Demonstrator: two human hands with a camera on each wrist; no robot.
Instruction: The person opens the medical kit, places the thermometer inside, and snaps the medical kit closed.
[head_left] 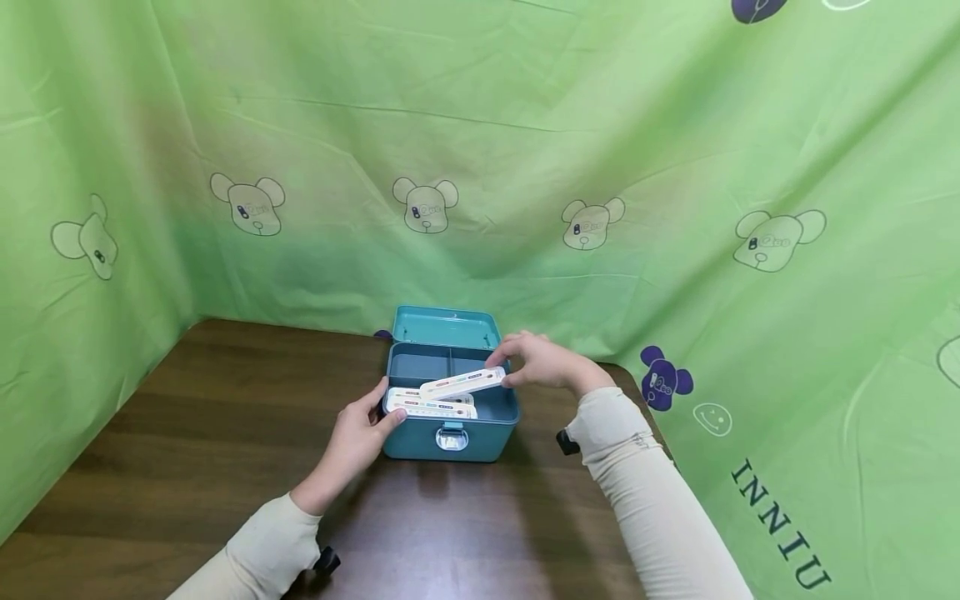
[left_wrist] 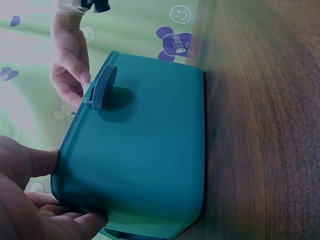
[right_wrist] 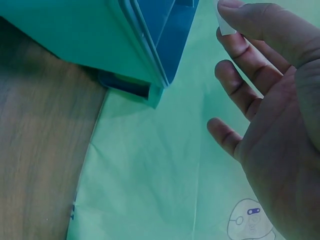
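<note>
A teal storage box (head_left: 416,444) stands on the table with its lid (head_left: 446,327) raised at the back. My left hand (head_left: 358,435) grips its left front corner, thumb at the rim and fingers along the side wall. Between thumb and fingers, my right hand (head_left: 546,364) pinches the right end of a slim white printed packet (head_left: 462,383), tilted over the box opening. Similar white packets (head_left: 442,409) lie inside, at the front left. In the right wrist view only a white tip (right_wrist: 226,27) of the held packet shows, the other fingers (right_wrist: 240,97) spread loosely.
A divider (head_left: 450,362) splits the back part of the box into compartments. On the front wall is a metal-looking clasp (head_left: 452,438). The brown wooden table (head_left: 225,442) is enclosed by a green printed cloth (head_left: 480,125) behind and at both sides.
</note>
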